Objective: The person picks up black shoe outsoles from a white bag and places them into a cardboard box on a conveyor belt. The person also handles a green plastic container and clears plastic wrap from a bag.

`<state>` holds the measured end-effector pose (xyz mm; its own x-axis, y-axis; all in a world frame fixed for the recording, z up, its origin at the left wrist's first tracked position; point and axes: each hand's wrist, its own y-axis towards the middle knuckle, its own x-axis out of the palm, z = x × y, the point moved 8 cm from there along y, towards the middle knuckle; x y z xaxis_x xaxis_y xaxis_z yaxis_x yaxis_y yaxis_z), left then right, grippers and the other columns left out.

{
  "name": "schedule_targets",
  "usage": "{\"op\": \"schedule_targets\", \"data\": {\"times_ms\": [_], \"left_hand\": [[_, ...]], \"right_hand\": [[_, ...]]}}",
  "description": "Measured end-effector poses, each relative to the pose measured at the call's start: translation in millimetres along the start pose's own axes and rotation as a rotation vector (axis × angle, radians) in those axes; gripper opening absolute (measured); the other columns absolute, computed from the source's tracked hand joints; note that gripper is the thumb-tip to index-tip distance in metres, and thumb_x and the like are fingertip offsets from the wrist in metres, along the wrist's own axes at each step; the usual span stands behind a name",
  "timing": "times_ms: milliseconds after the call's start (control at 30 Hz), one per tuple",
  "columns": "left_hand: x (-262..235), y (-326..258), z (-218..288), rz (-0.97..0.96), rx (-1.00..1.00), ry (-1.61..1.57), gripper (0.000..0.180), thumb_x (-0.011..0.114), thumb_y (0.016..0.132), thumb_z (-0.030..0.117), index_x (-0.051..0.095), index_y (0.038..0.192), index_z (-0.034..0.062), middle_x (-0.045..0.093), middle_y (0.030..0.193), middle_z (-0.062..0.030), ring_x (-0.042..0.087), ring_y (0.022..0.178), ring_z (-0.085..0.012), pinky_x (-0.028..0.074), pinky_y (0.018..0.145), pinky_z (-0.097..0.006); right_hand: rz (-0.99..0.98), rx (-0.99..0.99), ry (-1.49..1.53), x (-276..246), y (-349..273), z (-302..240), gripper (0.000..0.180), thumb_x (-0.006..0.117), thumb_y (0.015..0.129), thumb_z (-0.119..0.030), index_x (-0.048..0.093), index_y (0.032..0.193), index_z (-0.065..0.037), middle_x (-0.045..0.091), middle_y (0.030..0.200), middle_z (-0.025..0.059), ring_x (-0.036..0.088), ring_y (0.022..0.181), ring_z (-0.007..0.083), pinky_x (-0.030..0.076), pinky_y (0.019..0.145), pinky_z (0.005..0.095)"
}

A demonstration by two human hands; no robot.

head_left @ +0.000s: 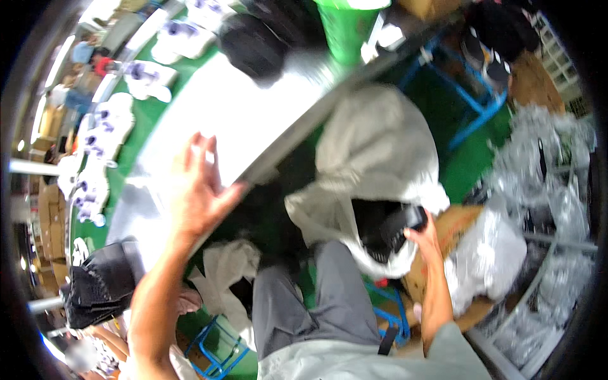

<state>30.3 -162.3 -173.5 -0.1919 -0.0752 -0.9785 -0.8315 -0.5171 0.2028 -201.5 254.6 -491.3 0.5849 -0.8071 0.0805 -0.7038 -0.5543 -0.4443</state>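
Observation:
My left hand (199, 183) is open, its fingers stretched out over the edge of a shiny metal table (218, 107). It holds nothing. To the right, a big white cloth sack (380, 139) stands beside the table with its mouth open toward me. Dark things lie inside it, too shadowed to name. At the mouth's right side my right hand (425, 237) grips a black piece (413, 218), thumb on its near side. Its exact kind is hard to make out.
White and purple shoes (111, 123) line the green belt beyond the table. On the table are a green bucket (348, 28) and black bundles (252, 47) (104, 282). Clear plastic bags (538, 164) and a cardboard box (437, 253) crowd the right. Another person's arm (107, 339) shows at lower left.

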Motion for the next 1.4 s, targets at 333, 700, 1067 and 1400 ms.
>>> {"op": "schedule_targets", "data": {"times_ms": [333,700,1067,1400], "left_hand": [[-33,-4,73,0.131,0.349,-0.512,0.081,0.085,0.071,0.04,0.052,0.136,0.0054,0.049,0.137,-0.0234,0.05,0.125,-0.0424,0.045,0.102,-0.049],[-92,41,67,-0.329,-0.322,-1.76,0.106,0.088,0.075,0.019,0.021,0.156,0.0023,0.042,0.142,-0.0182,0.05,0.129,-0.0306,0.05,0.1,-0.042],[-118,139,18,-0.372,-0.61,-2.273,0.084,0.074,0.086,0.012,0.026,0.155,0.0091,0.049,0.139,-0.0134,0.053,0.125,-0.0274,0.05,0.095,-0.056],[-51,277,-17,-0.393,-0.623,-1.751,0.063,0.072,0.087,0.032,0.051,0.138,0.001,0.062,0.118,-0.0105,0.061,0.098,-0.0178,0.049,0.084,-0.034]], "right_hand": [[-0.326,-0.485,-0.174,160,-44,-279,0.111,0.091,0.063,-0.025,0.03,0.153,0.001,0.052,0.136,0.0154,0.051,0.127,0.0236,0.037,0.11,0.035],[-0.298,-0.431,-0.7,294,-82,-447,0.106,0.088,0.072,-0.046,0.034,0.152,-0.001,0.054,0.128,0.0221,0.057,0.118,0.0314,0.047,0.1,0.0391],[-0.159,-0.971,-0.87,351,-81,-537,0.084,0.085,0.07,-0.026,0.046,0.143,-0.006,0.038,0.149,0.0231,0.042,0.132,0.0423,0.038,0.109,0.0483],[-0.122,-0.944,-0.844,352,48,-550,0.084,0.083,0.067,-0.013,0.045,0.142,-0.009,0.039,0.147,0.0213,0.042,0.132,0.0428,0.036,0.111,0.0488]]}}
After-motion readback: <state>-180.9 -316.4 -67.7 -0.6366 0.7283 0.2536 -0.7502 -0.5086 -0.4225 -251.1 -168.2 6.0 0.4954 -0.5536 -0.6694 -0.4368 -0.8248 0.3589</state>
